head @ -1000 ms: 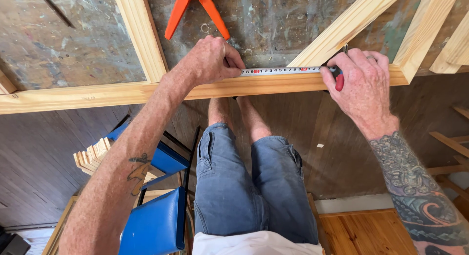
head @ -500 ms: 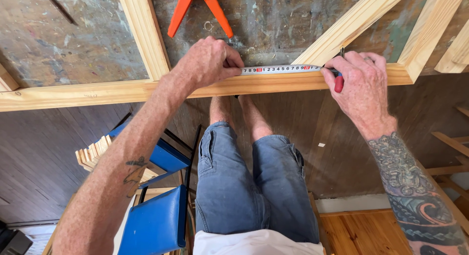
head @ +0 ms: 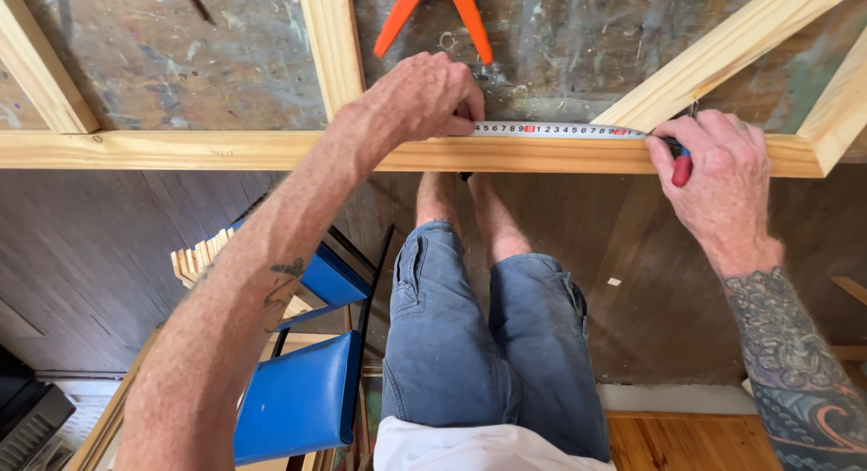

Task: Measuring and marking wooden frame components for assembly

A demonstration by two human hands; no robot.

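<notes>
Paint-spattered workbench top (head: 181,65) carries a pale wooden frame, and its near rail (head: 226,150) runs along the bench edge above a dark plank floor. Left hand (head: 424,96) is curled, fingertips pressed down on the free end of a measuring tape (head: 555,130), pinning it flat to the rail. Right hand (head: 722,182) is closed around the tape's red case (head: 682,168), thumb and fingers pinching it against the rail near a diagonal brace (head: 722,60). Tape blade lies straight between the two hands, touching the wood. An orange clamp (head: 433,10) lies on the bench beyond the rail, apart from both hands. A blue folding chair (head: 298,399) stands beside the person's legs, with a bundle of wood strips (head: 199,263) on it. Risks, as judged: blade may skate sideways if left fingertips ease off, shifting the reading; case may tilt and lift the blade off the rail; frame appears unclamped, so hand pressure near the edge could nudge it toward the floor.
</notes>
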